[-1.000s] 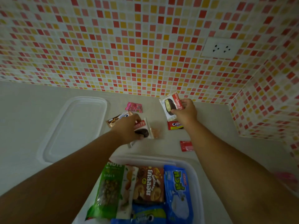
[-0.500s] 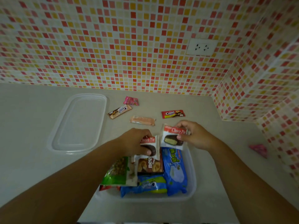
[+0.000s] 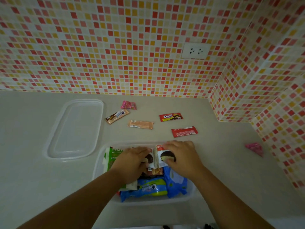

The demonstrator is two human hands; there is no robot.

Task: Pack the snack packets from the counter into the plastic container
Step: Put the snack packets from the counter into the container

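The clear plastic container [image 3: 189,194] sits on the counter in front of me, holding a green nut bag [image 3: 112,156], a blue Oreo packet [image 3: 148,189] and a blue packet [image 3: 176,180]. My left hand [image 3: 132,161] presses one Choco Pie packet [image 3: 151,160] down onto the snacks inside. My right hand [image 3: 183,156] holds a second Choco Pie packet [image 3: 165,158] beside it in the container. On the counter behind lie a brown Oreo bar [image 3: 117,116], a pink packet [image 3: 128,105], a peach wafer bar [image 3: 140,124], a red Cream-O packet [image 3: 170,116] and a red bar [image 3: 184,131].
The container's clear lid [image 3: 76,129] lies flat on the counter to the left. A pink triangular packet [image 3: 255,148] rests at the right by the tiled wall. A white socket [image 3: 195,50] is on the mosaic back wall, which turns a corner at the right.
Both hands picked up Choco Pie packets from the counter, carried them toward me and lowered them into the container, side by side on top of the other snacks.
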